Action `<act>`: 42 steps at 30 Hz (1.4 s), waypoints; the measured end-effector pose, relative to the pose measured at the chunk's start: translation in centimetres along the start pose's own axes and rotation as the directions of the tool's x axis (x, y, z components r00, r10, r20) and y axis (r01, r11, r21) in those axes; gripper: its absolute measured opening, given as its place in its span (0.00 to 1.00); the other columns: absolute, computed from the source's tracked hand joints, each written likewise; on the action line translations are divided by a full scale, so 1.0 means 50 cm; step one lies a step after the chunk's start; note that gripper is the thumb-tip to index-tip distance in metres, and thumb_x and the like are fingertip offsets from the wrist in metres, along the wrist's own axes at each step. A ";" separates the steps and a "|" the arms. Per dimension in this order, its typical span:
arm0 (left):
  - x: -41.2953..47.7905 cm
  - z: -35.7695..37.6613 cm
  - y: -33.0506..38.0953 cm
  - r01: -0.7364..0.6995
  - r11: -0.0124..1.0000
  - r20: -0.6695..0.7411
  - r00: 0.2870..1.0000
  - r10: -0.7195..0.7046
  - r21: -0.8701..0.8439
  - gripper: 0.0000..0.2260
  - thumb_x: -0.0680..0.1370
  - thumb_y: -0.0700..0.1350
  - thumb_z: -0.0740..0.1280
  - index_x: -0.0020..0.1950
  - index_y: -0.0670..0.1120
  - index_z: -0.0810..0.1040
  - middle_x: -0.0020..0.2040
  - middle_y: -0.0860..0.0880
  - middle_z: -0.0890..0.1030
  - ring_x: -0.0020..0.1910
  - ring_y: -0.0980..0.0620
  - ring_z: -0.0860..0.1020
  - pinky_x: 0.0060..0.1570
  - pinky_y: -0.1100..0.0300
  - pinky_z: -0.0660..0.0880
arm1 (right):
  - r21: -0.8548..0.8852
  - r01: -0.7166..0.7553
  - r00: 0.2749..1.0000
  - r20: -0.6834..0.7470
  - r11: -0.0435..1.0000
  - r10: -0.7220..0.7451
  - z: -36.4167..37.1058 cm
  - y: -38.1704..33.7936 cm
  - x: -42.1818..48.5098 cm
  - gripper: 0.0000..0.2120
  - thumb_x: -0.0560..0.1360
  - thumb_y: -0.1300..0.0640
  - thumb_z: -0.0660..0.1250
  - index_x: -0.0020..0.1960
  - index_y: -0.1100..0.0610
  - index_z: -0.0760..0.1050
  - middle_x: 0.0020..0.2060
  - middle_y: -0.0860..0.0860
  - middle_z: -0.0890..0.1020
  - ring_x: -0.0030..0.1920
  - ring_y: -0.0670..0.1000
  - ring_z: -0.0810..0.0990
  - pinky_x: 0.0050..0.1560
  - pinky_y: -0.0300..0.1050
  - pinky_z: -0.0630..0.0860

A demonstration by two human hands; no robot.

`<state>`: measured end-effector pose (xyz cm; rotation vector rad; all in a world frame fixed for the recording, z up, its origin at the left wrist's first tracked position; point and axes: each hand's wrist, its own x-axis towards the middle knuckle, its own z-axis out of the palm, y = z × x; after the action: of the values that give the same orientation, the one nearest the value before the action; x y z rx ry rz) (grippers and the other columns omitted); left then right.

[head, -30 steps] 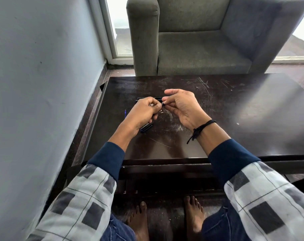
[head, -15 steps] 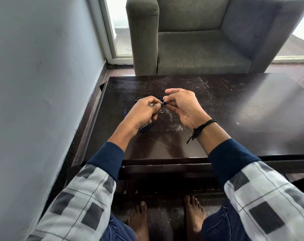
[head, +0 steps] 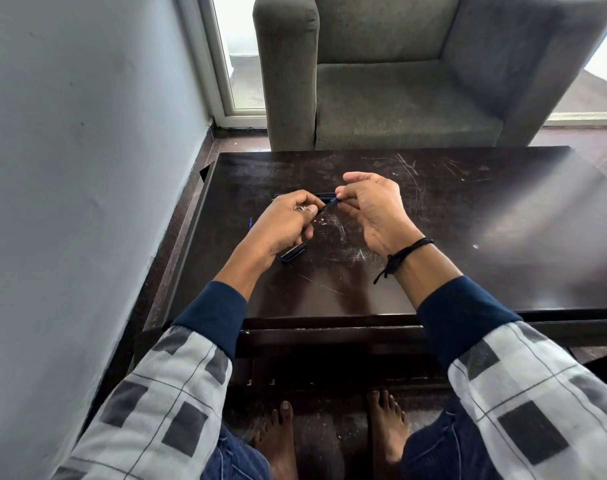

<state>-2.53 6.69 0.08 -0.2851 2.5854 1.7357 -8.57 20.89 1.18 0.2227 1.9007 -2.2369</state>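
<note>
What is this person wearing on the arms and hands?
Left hand and right hand are ungloved. Left sleeve and right sleeve are pale grey check with dark squares, ending in navy cuffs. A black cord bracelet circles the right wrist.

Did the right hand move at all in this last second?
Yes: the right hand, pinching the pen part, has shifted slightly right, judged against the cap on the table.

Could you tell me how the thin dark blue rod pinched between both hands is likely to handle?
The thin dark blue rod is probably stiff: it runs straight between the left hand and the right hand. It seems light, since fingertips alone hold it. Laid on the glossy dark table, it might roll.
</note>
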 end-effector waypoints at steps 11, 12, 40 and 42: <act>0.004 -0.032 -0.002 0.010 1.000 -0.082 0.997 -0.011 -0.006 0.10 0.84 0.42 0.60 0.53 0.51 0.81 0.32 0.48 0.78 0.25 0.57 0.68 0.25 0.67 0.65 | -0.069 0.087 0.970 -0.221 0.994 -0.100 -0.027 -0.009 0.027 0.17 0.70 0.73 0.69 0.56 0.58 0.78 0.43 0.50 0.79 0.38 0.47 0.82 0.52 0.48 0.83; 0.005 -0.036 -0.002 0.011 1.000 -0.093 0.996 -0.012 -0.009 0.10 0.84 0.43 0.60 0.53 0.51 0.81 0.32 0.48 0.78 0.25 0.57 0.69 0.25 0.67 0.65 | -0.113 0.077 0.975 -0.201 0.991 -0.098 -0.030 -0.009 0.029 0.18 0.70 0.73 0.69 0.56 0.58 0.77 0.43 0.50 0.79 0.39 0.49 0.83 0.51 0.49 0.83; 0.010 -0.044 -0.013 0.017 1.000 -0.101 0.995 -0.020 -0.025 0.13 0.85 0.43 0.59 0.57 0.54 0.82 0.31 0.50 0.77 0.24 0.58 0.68 0.23 0.69 0.65 | -0.895 0.204 0.979 0.181 0.397 -0.095 -0.021 0.047 0.028 0.14 0.68 0.50 0.76 0.50 0.49 0.75 0.45 0.50 0.82 0.43 0.54 0.82 0.45 0.47 0.80; 0.011 -0.041 -0.013 0.012 1.000 -0.092 0.996 -0.014 -0.025 0.13 0.85 0.43 0.58 0.58 0.53 0.81 0.31 0.49 0.77 0.24 0.58 0.68 0.23 0.69 0.65 | -0.742 0.175 0.984 0.146 0.648 -0.098 -0.015 0.036 0.026 0.09 0.70 0.49 0.76 0.46 0.51 0.80 0.38 0.50 0.83 0.36 0.50 0.82 0.38 0.44 0.77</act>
<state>-2.78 4.49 0.22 -0.3906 2.6196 1.7924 -9.39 21.30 -0.96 -0.1660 2.6583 -1.2791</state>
